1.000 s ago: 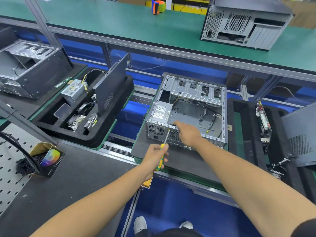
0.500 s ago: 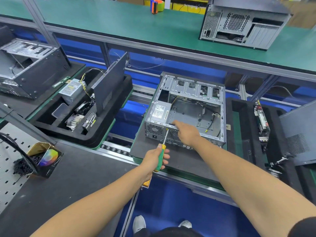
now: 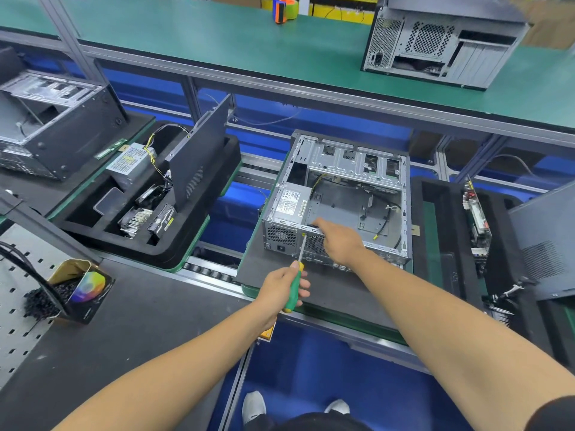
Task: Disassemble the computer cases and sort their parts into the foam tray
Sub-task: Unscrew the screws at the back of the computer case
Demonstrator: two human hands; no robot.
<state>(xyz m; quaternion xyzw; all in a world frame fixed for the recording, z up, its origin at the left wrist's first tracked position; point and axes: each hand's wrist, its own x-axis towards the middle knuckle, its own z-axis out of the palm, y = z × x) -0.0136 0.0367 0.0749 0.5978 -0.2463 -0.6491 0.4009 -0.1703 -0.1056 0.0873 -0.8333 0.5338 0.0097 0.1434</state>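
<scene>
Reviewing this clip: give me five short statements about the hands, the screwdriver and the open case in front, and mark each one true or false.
1. The left hand grips a green-handled screwdriver. True.
2. The screwdriver's tip points at the rear face of the open computer case, beside the power supply. True.
3. The right hand hangs free above the case, touching nothing. False: its fingers rest on the case's near top edge.
4. The power supply already lies in the foam tray on the right. False: it sits in the case's near left corner.
5. The case's side panel is on. False: the case is open on top and its inside shows.
</scene>
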